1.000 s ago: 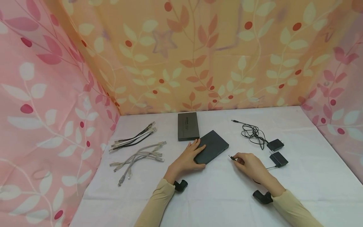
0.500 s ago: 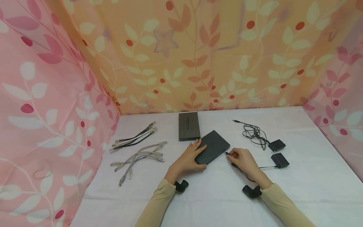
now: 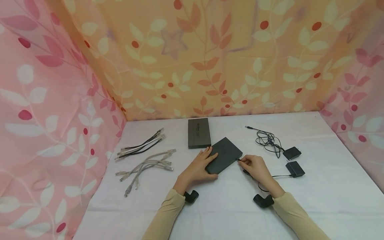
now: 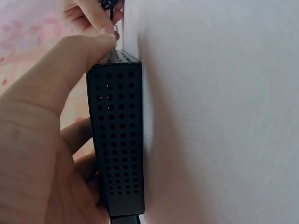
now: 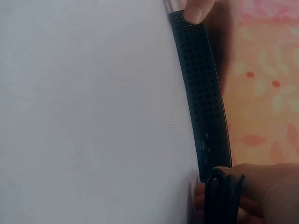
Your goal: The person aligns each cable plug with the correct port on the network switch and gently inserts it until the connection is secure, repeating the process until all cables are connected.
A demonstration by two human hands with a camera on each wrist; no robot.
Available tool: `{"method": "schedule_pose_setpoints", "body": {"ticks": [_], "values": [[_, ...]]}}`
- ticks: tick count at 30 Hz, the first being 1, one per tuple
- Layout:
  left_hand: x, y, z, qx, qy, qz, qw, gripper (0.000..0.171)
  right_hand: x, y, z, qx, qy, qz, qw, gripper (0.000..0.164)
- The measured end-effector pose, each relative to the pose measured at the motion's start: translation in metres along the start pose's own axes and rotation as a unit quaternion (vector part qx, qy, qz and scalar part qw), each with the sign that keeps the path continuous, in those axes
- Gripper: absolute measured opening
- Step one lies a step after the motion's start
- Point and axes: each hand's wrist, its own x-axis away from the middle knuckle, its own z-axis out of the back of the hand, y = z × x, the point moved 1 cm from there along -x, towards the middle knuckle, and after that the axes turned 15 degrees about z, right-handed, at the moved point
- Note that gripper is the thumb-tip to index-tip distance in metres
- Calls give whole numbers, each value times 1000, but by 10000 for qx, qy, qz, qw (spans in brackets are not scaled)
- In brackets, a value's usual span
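A dark, flat network switch box (image 3: 225, 154) lies turned at an angle on the white-covered table. My left hand (image 3: 196, 168) holds it, thumb at the near corner and fingers spread over the left part. In the left wrist view its perforated side (image 4: 119, 135) faces the wrist. My right hand (image 3: 255, 167) pinches the plug (image 3: 239, 159) of a power adapter cable, right at the switch's right corner. Small white print (image 5: 205, 147) marks that side in the right wrist view, where a bundled black cable (image 5: 224, 196) hides the plug's tip. The cable runs to a black adapter (image 3: 295, 169).
A second switch box (image 3: 199, 133) stands behind, close to the held one. Black and white short network cables (image 3: 141, 145) and grey network cables (image 3: 147, 166) lie at left. Another adapter (image 3: 291, 153) with its coiled cable (image 3: 268, 141) sits back right. Floral curtains (image 3: 192, 66) enclose the table.
My right hand has moved left and slightly away from me, bringing the plug from open table to the switch's right corner. The left hand and switch have stayed in place.
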Motion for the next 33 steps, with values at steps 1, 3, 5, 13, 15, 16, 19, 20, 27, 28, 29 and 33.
{"method": "schedule_pose_setpoints", "body": {"ticks": [1, 3, 5, 13, 15, 16, 19, 20, 27, 28, 29, 33], "values": [[0, 0, 0, -27, 3, 17, 10000, 89, -1, 0, -1, -1, 4, -11, 10000, 9], [1, 0, 1, -52, 21, 31, 10000, 89, -2, 1, -2, -20, 0, -58, 10000, 9], [1, 2, 3, -78, 18, 38, 10000, 87, -2, 1, -2, -20, 10, -125, 9999, 9], [2, 8, 8, -213, -47, -27, 9998, 85, -6, 3, -5, -50, 133, -124, 9998, 10], [2, 8, 9, -206, -62, -6, 9998, 86, -7, 3, -5, -67, 157, -110, 9998, 10], [2, 9, 9, -207, -70, 6, 9998, 86, -8, 3, -5, -77, 170, -107, 9998, 10], [2, 9, 10, -191, -82, 20, 9998, 85, -9, 3, -5, -112, 186, -153, 9996, 10], [2, 9, 10, -182, -87, 26, 9998, 85, -9, 4, -5, -122, 194, -171, 9996, 11], [2, 3, 11, 66, -88, -59, 9999, 89, -9, 5, -1, -199, 37, -184, 9996, 13], [2, 2, 12, 123, -116, -86, 9998, 90, -9, 4, 1, -177, -23, -189, 9997, 14], [3, 1, 12, 164, -144, -114, 9997, 92, -8, 3, 3, -130, -64, -180, 9997, 16], [6, -6, 18, 343, -324, 18, 9989, 96, -8, -6, 14, 155, -74, -75, 9998, 27]]}}
